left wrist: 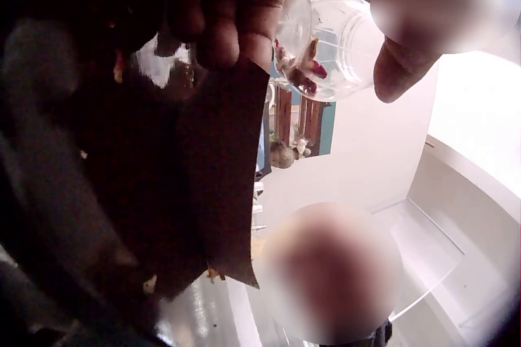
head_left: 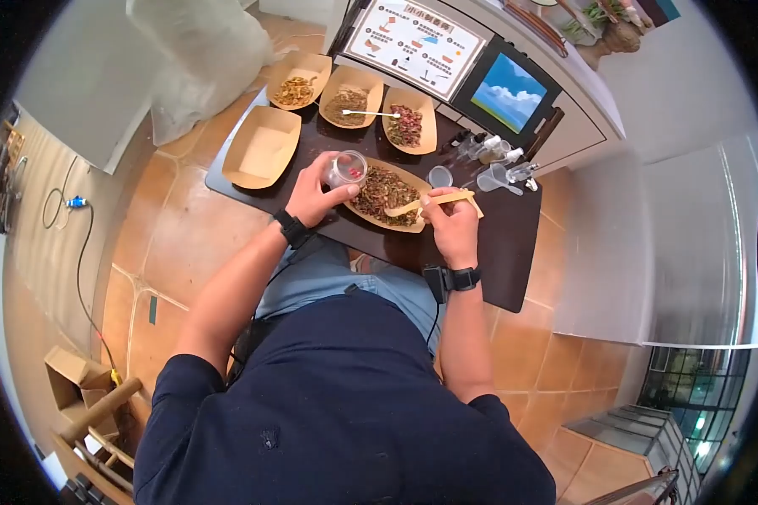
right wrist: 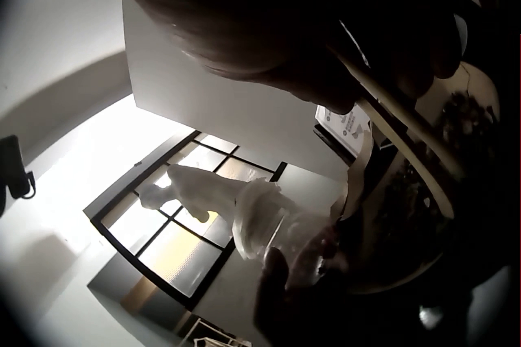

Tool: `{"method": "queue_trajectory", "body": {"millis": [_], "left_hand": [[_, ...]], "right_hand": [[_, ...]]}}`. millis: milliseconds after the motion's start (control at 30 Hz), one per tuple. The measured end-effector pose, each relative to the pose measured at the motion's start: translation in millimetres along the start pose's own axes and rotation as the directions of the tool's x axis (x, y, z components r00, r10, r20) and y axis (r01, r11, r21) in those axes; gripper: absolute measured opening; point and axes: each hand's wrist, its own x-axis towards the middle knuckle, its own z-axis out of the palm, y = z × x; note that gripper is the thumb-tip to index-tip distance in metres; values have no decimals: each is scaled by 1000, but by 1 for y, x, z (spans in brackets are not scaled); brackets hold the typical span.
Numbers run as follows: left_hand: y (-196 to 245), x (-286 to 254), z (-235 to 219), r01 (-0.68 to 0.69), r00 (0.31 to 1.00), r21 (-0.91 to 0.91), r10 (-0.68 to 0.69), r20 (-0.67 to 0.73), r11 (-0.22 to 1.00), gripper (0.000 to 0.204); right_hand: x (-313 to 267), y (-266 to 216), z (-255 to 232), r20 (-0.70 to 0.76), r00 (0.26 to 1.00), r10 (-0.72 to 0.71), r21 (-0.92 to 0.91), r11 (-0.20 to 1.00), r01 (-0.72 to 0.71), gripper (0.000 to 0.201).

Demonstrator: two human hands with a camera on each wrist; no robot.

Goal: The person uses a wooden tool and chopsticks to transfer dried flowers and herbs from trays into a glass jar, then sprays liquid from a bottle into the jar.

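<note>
My left hand (head_left: 313,192) grips a small clear jar (head_left: 347,170) beside the left end of a paper tray of dried mix (head_left: 383,189). Reddish pieces (left wrist: 306,70) lie inside the jar (left wrist: 346,42) in the left wrist view, between the thumb and curled fingers. My right hand (head_left: 455,229) pinches pale wooden tongs (head_left: 446,199), whose tips reach into the mix at the tray's right part. From the right wrist, the tongs (right wrist: 407,139) slant down to the dark mix (right wrist: 395,200); whether they grasp a piece, I cannot tell.
Behind stand paper trays of yellowish bits (head_left: 296,91), brown bits with a white stick (head_left: 362,112), and red-green bits (head_left: 406,126). An empty tray (head_left: 261,147) is at left. A small clear cup (head_left: 440,176), bottles (head_left: 488,150), a screen (head_left: 507,93) and a printed sheet (head_left: 414,44) are beyond.
</note>
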Motion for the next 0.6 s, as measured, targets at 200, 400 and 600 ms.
{"method": "queue_trajectory", "body": {"millis": [200, 400, 600], "left_hand": [[6, -2, 2, -30, 999, 86, 34, -42, 996, 64], [12, -3, 2, -28, 999, 53, 29, -17, 998, 64], [-7, -3, -1, -7, 999, 91, 10, -39, 996, 74]], "right_hand": [[10, 22, -18, -210, 970, -125, -98, 989, 107, 17], [6, 20, -9, -61, 997, -47, -98, 994, 41, 15], [7, 8, 2, -116, 990, -75, 73, 994, 84, 14]]}}
